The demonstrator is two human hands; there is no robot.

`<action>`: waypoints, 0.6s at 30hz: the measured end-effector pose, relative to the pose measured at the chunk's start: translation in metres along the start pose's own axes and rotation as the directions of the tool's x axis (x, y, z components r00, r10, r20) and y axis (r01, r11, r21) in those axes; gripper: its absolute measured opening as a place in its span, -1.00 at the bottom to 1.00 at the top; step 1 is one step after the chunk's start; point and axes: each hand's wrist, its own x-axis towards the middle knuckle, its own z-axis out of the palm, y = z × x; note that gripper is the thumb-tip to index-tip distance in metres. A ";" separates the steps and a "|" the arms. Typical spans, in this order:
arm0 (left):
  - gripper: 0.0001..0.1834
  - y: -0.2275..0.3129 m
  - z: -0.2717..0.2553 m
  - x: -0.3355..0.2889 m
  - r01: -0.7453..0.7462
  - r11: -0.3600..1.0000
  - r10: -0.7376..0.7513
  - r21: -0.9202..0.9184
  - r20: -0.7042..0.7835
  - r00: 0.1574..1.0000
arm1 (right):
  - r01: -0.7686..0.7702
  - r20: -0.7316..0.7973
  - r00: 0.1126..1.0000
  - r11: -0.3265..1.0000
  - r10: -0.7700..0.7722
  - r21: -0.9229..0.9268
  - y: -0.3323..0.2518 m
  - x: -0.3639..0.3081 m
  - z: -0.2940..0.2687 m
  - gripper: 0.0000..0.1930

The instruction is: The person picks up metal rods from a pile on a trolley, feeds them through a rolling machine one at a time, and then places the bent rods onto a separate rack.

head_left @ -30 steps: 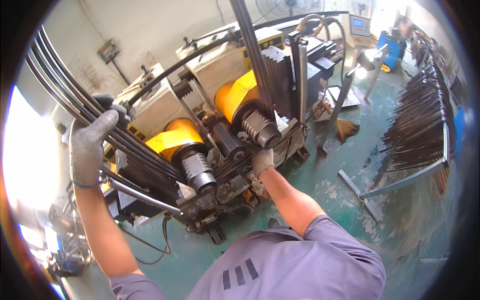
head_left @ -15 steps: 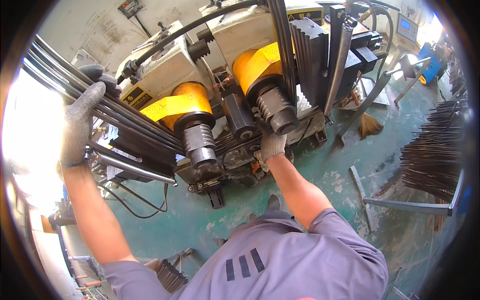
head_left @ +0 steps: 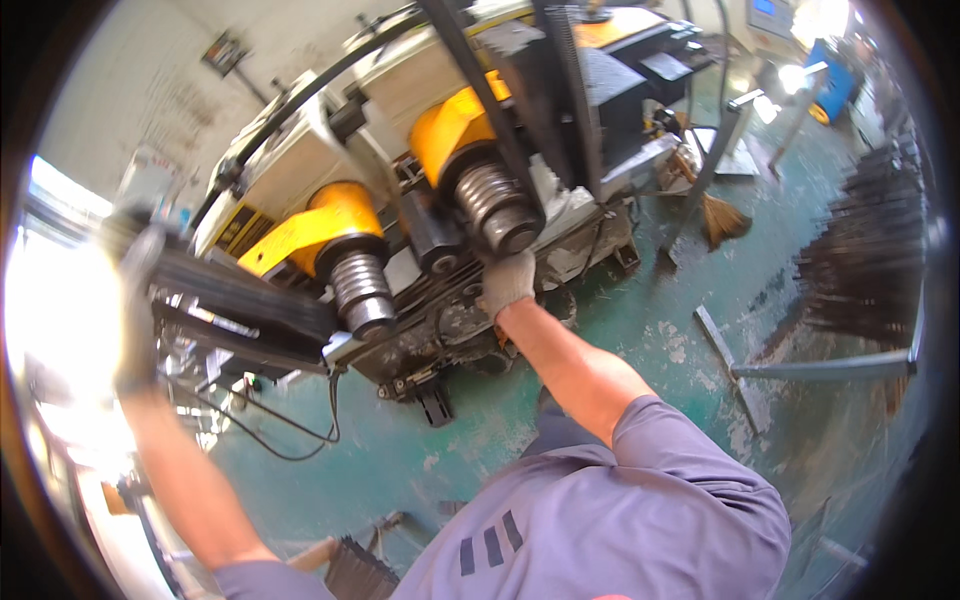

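Note:
My left hand [head_left: 138,310], in a grey glove, is blurred at the far left beside strong glare. It is wrapped round a bundle of long dark metal rods [head_left: 235,290] that slopes down toward the machine; its fingers are smeared. My right hand [head_left: 508,283], in a pale glove, reaches to the machine just below the right ridged metal roller [head_left: 495,210]. Its fingertips are hidden against the machine, so any hold cannot be made out. Left of it sits another ridged roller [head_left: 362,290]. Yellow housings [head_left: 345,212] carry both rollers, with a black block [head_left: 430,232] between.
Dark upright bars [head_left: 475,80] rise beside the right roller. A heap of thin rods [head_left: 860,250] lies at the right near a metal frame [head_left: 825,368]. A broom head [head_left: 722,222] rests on the green floor [head_left: 640,340]. Black cables [head_left: 290,455] hang below the machine.
The view has shifted, and the machine sits further left. My left hand has moved down and left with the rods. My right hand stays by the right roller. The rollers' notches now look like even rings.

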 end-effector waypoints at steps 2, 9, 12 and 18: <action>-0.59 0.001 -0.007 -0.035 0.058 0.982 -0.072 -0.180 -0.074 0.995 | 0.043 -0.131 0.991 0.953 -0.003 0.299 -0.022 -0.018 -0.029 -0.71; -0.63 0.072 0.040 -0.211 -0.013 0.928 -0.008 -0.372 -0.056 0.998 | -0.177 -0.186 0.939 0.871 0.288 0.458 -0.040 -0.128 -0.241 -0.83; -0.51 0.070 0.096 -0.268 0.141 0.771 -0.167 -0.621 0.017 0.986 | -0.121 -0.348 0.899 0.913 0.267 0.389 -0.005 -0.176 -0.381 -0.93; -0.54 0.102 0.245 -0.375 0.596 0.103 -0.283 -0.796 0.551 0.785 | -0.044 -0.835 0.508 0.962 -0.210 -0.269 -0.057 -0.238 -0.658 -0.83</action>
